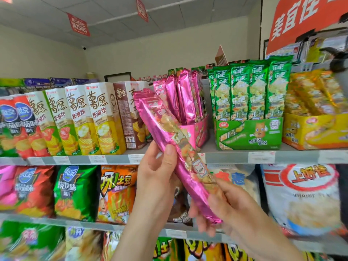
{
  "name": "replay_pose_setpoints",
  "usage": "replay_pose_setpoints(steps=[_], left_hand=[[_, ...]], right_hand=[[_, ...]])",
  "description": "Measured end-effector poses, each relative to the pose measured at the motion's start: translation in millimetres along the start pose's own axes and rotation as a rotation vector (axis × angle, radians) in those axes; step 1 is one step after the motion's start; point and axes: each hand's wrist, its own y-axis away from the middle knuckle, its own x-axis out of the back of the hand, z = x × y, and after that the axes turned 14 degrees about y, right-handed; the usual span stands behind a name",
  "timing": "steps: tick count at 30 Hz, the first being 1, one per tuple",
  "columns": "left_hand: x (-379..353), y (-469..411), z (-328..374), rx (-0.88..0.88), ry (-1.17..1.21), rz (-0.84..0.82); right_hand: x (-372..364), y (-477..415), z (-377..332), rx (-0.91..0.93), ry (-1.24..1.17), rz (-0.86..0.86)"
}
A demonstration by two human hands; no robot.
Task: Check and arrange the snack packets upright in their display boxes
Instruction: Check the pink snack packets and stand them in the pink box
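Pink packets [169, 132] in both hands

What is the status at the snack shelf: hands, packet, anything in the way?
Left hand and right hand both grip pink packet, tilted. Pink display box behind, packets leaning. Nothing blocking.

1. The tall white snack boxes [94, 119] on the upper shelf read "薯愿" and "非油炸".
2. The orange sign [301, 21] at top right showed large white characters "美宜佳".
3. A white bag [301, 194] on the lower shelf read "上好佳".
4. A green bag [74, 193] read "烧烤味".
5. The green packets [250, 91] carried "乐吧".
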Motion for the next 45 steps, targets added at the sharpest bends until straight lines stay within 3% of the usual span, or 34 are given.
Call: replay_pose_setpoints(steps=[5, 8, 11, 16, 23, 26, 33, 37, 45], left_hand=[[2, 1, -1, 0.094, 0.237, 0.062], [8, -5, -1, 0.148, 0.303, 0.060], [12, -13, 1, 0.174, 0.253, 0.082], [30, -30, 8, 0.080, 0.088, 0.047], [47, -51, 17, 0.071, 0.115, -0.164], [52, -60, 21, 0.115, 0.113, -0.242], [57, -80, 35, -0.062, -0.174, -0.201], [62, -89, 36, -0.012, -0.035, -0.177], [69, -101, 41, 0.101, 0.269, -0.305]], right_hand=[[-4, 4, 10, 0.020, -0.223, -0.002], [-9, 1, 16, 0.035, -0.228, 0.146], [-17, -4, 21, 0.051, -0.125, 0.293], [-24, -14, 20, 0.071, 0.051, 0.351], [-26, -39, 23, -0.023, -0.121, 0.261], [-30, -49, 30, -0.012, -0.064, 0.250], [-36, -72, 40, 0.139, 0.407, 0.601], [-44, -79, 41, 0.209, 0.545, 0.630], [-38, -85, 37, 0.235, 0.331, 0.604]])
